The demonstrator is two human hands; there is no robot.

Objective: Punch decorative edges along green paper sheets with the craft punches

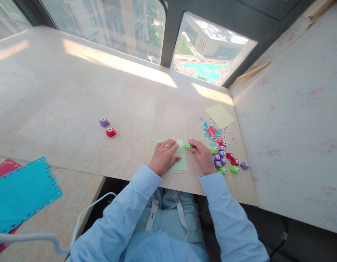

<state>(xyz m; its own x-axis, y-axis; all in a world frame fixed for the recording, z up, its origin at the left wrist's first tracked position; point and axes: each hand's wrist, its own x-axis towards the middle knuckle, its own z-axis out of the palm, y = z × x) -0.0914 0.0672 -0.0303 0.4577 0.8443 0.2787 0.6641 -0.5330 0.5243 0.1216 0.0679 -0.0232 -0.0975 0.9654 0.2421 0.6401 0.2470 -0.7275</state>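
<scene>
A pale green paper sheet (181, 163) with punched holes along its edges lies near the front edge of the marble table (75, 94). My left hand (164, 155) rests flat on it, fingers stretched out, a ring on one finger. My right hand (202, 155) pinches a small green paper punch (188, 146) set at the sheet's right edge. Just right of that hand sits a cluster of several little punches (224, 160) in green, purple and red.
Blue and red paper confetti (212, 131) is scattered behind the cluster, beside a yellow sheet (219, 115). A purple punch (104, 122) and a red punch (111, 132) sit apart at left. Teal (21, 193) and red punched sheets lie far left. A white cable (83, 214) crosses my lap.
</scene>
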